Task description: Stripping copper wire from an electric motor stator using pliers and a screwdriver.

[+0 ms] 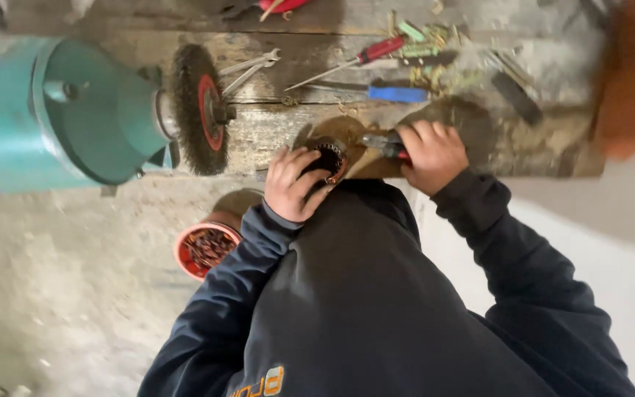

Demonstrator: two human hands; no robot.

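Copper windings glint inside the motor stator (327,159), which is pinned against the near edge of the worn wooden table (273,132) by the left hand (293,184), fingers wrapped over its dark outer shell. The right hand (433,154) is clenched around the red-handled pliers (385,143), whose nose is pointed at the stator's open end. Whether the tip is actually biting on a wire cannot be told; it is blurred.

By the look of it, a heavy, rigid lump is being dealt with here: a steel core, unlikely to flex, best gripped round the outer shell, as is being done. The windings are judged to be stiff and springy, with cut ends that could scratch.

To the left, a wire brush wheel (192,109) is mounted on a green bench grinder (75,110). Further back on the table, a red-handled screwdriver (365,57), a blue-handled tool (395,93) and a pair of metal tongs (248,70) are laid out. Down on the floor, a red bowl (206,250) filled with copper scrap is seen.
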